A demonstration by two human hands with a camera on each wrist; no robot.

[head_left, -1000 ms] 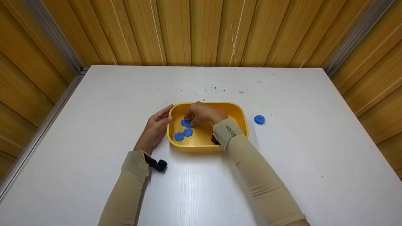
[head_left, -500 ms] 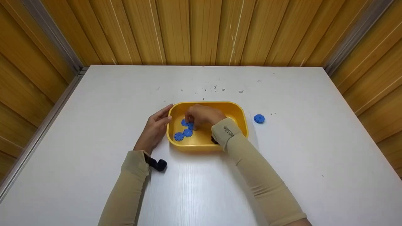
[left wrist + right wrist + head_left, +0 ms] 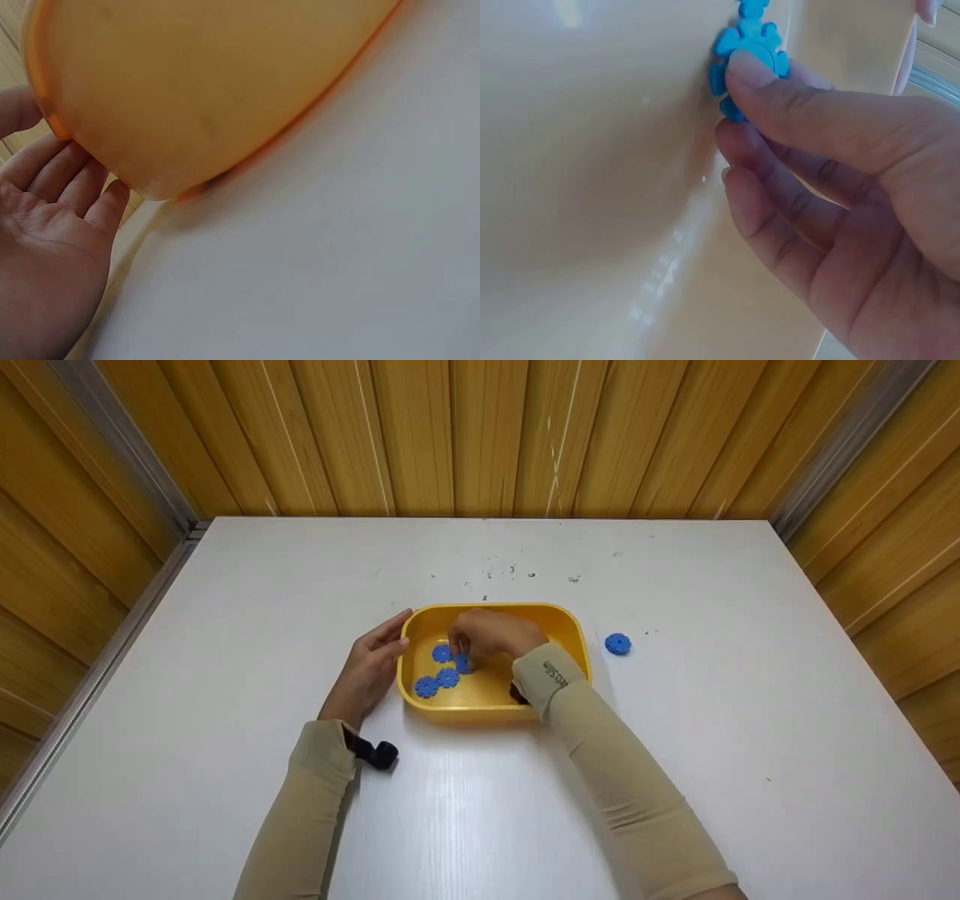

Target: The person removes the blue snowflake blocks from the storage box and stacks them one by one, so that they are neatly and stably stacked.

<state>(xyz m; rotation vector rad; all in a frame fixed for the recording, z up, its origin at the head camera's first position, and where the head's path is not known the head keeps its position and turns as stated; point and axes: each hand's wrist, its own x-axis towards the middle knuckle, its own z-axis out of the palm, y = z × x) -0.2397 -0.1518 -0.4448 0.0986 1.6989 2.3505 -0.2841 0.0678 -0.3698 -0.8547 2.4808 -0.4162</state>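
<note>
L hand (image 3: 367, 667) is flat-ish w/ fingers nearly straight along the outside of the yellow tray (image 3: 480, 709), thumb on the rim at its L edge toward the far L corner; no tight hold, prob just there to keep the tray from sliding while the other hand works. R hand (image 3: 491, 634) reaches in over the tray's R half, thumb & fingertips closed on one toothed blue disc (image 3: 754, 56); that disc sits L of the tray's center, held by its rim & face, prob so the free teeth point away from the palm. Other discs lie flat in the L half: one (image 3: 442, 653) near the L edge, one (image 3: 448, 678) just beside the held disc, & one (image 3: 427, 687) by the near L corner, those last two touching. Can't tell for sure if the held one is slotted to its neighbor, b/c fingers cover part of it. Another blue disc (image 3: 618, 643) is on the tabletop (image 3: 480, 810), just off the tray's R edge, nearer the tabletop's far edge than its near side, apart from both hands.
</note>
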